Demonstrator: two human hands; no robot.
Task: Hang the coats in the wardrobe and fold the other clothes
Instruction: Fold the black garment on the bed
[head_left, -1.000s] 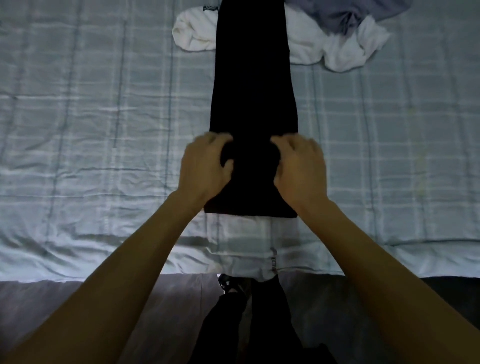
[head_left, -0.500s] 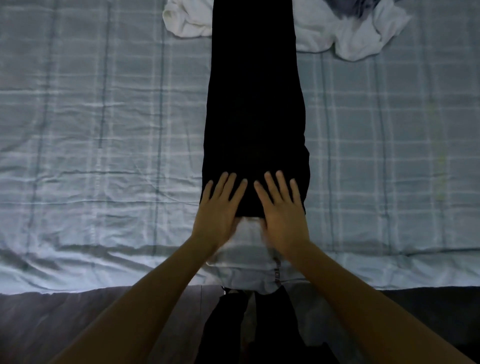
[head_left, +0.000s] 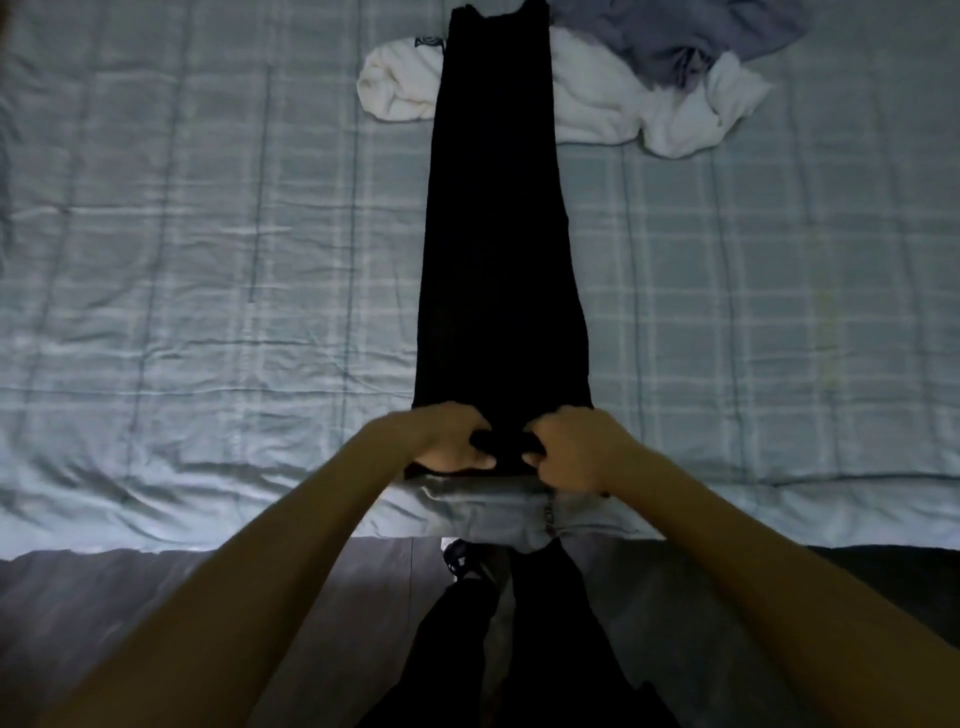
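A: How many garments are on the bed (head_left: 208, 260)?

B: I count three clearly, plus one pale piece. One long black garment (head_left: 498, 260) runs as a narrow strip from the top centre of the frame down to just below the middle. One white garment (head_left: 597, 109) lies crumpled at the upper centre, and the black strip crosses over it. One grey-blue garment (head_left: 670, 36) is bunched at the upper right, with its lower edge resting on the white one.

A: And the pale piece?

B: One pale grey cloth (head_left: 493, 499) sits at the bed's near edge, lower centre, touching the near end of the black strip. I can't tell what kind of garment it is.

A: How many hands are in view?

B: Two, side by side just below the frame's centre. The left hand (head_left: 447, 441) has its grip clenched on the near end of the black garment, with the fingers curled over the fabric and the thumb in front. The right hand (head_left: 576, 447) grasps the same end in the same way. A small bunch of black cloth shows between them.

A: Anything below the bed?

B: A strip of floor (head_left: 104, 597) runs across the bottom, and the person's two dark-clad legs (head_left: 545, 649) are at the bottom centre.
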